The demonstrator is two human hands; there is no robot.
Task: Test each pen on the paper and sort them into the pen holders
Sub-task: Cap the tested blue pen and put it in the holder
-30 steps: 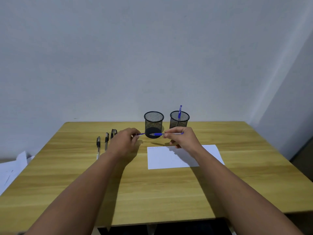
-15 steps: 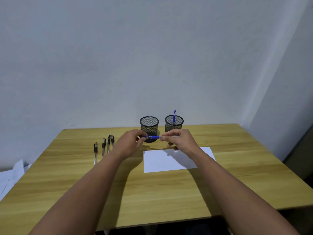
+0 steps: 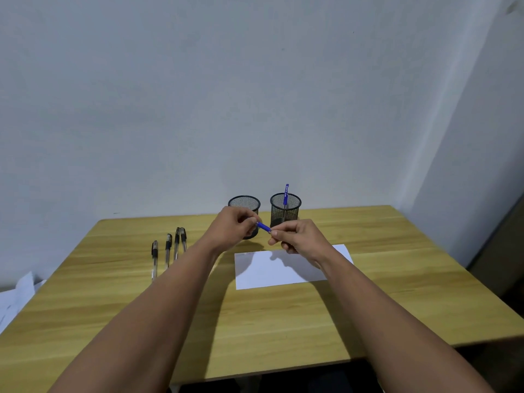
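Pens are the business on this wooden table [image 3: 255, 321]. One blue pen [image 3: 264, 227] is held up in the air between both hands, in front of the two black mesh holders. The left hand [image 3: 232, 231] pinches one end with curled fingertips, and the right hand [image 3: 297, 236] pinches the other end, so only a short blue stretch shows between them, sloping down toward the right hand. Both hands are close together, above the far edge of the white paper [image 3: 283, 272], which lies flat on the table and carries their shadows.

Behind the hands, the left holder [image 3: 244, 205] is partly hidden by the left hand; I see no pen sticking out of it. The right holder [image 3: 285, 209] has a second blue pen [image 3: 286, 194] standing upright in it. Off to the left, four black-capped pens [image 3: 168, 251] lie side by side on the tabletop, well apart from the paper. Some loose sheets [image 3: 15, 299] show past the table's left edge.
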